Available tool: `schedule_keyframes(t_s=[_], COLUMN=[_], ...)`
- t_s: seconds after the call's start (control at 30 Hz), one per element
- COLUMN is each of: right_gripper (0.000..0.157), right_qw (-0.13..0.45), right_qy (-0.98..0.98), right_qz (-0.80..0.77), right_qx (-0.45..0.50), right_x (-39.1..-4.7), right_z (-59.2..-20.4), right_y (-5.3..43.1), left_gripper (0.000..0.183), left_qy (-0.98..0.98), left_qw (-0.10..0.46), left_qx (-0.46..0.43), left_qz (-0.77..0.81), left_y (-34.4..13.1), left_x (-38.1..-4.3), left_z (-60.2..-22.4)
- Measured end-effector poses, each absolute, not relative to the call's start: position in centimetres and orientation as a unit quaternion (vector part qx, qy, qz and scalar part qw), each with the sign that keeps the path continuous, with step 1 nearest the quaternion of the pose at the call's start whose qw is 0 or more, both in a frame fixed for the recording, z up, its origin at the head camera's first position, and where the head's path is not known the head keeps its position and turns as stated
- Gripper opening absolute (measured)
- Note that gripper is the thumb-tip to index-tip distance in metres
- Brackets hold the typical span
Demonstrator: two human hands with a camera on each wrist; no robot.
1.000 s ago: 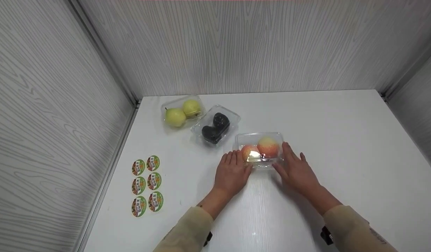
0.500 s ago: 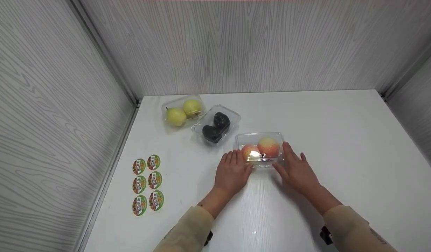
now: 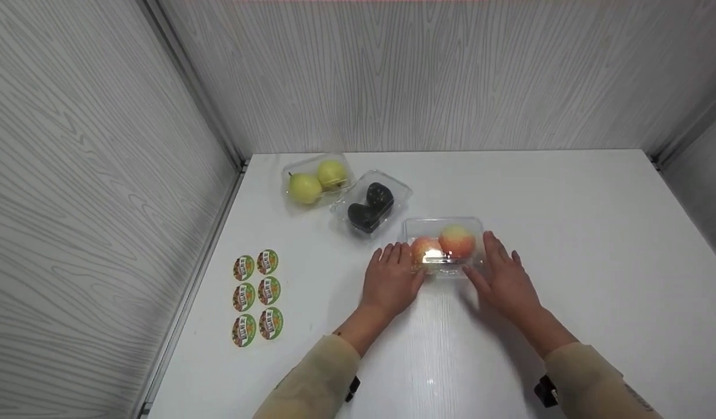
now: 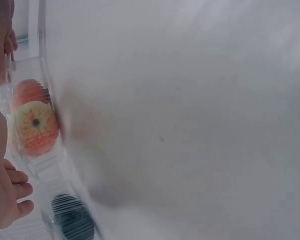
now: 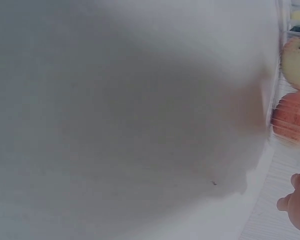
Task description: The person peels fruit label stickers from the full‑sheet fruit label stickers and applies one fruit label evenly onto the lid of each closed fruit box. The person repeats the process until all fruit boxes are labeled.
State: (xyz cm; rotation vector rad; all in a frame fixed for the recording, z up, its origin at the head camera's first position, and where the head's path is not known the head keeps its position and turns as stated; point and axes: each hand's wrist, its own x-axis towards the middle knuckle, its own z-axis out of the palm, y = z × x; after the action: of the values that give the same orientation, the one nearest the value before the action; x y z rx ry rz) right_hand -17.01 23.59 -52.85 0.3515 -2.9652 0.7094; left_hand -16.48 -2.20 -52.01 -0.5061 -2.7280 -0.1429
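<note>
A clear plastic clamshell box (image 3: pixel 421 226) holding two red-and-yellow apples (image 3: pixel 457 241) sits on the white table (image 3: pixel 567 233). My left hand (image 3: pixel 388 285) lies along its left side, fingers stretched forward and fingertips right at the wall. On the opposite side, my right hand (image 3: pixel 506 285) has its fingers extended beside the box, with the thumb at the near right corner. The left wrist view shows one apple (image 4: pixel 36 125) through the ribbed plastic, between my left hand (image 4: pixel 5 190) and right hand (image 4: pixel 0 40).
Behind and to the left stands a clear box (image 3: pixel 401 189) with two dark fruits (image 3: pixel 370 206). Beyond it is another with two yellow-green pears (image 3: pixel 305 188). Several round labels (image 3: pixel 243 267) lie in two columns at the left. Grey wood-grain panels (image 3: pixel 427 75) wall the table.
The head view has turned slightly, so the whole scene sits a little farther right in the picture. Both hands stay at the sides of the apple box.
</note>
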Motion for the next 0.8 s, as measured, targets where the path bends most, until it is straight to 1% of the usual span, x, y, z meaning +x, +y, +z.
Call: schedule_keyframes(t_s=[0.2,0.4,0.5,0.63,0.8], right_gripper=[0.084,0.083,0.083,0.085,0.086], right_qw=[0.054,0.054,0.066,0.080,0.075], right_qy=[-0.963,-0.964,-0.962,-0.956,-0.951], right_qz=[0.233,0.222,0.223,0.230,0.226], right_qx=[0.125,0.139,0.146,0.165,0.195], right_x=[-17.1,-17.1,-16.9,-16.9,-16.8], right_z=[-52.3,-51.4,-50.9,-50.2,-49.6], right_y=[22.8,22.1,21.6,20.3,18.1], left_gripper=[0.060,0.060,0.060,0.060,0.067], left_qy=[-0.965,-0.959,-0.958,-0.963,-0.973], left_qw=[0.188,0.217,0.225,0.215,0.193], left_qx=[-0.170,-0.163,-0.156,-0.128,-0.076], left_qz=[-0.071,-0.079,-0.081,-0.095,-0.105], left_y=[-3.8,-6.1,-7.4,-9.7,-13.5], left_x=[-16.0,-15.7,-15.6,-15.6,-15.7], left_z=[-50.7,-49.3,-48.7,-48.1,-48.0])
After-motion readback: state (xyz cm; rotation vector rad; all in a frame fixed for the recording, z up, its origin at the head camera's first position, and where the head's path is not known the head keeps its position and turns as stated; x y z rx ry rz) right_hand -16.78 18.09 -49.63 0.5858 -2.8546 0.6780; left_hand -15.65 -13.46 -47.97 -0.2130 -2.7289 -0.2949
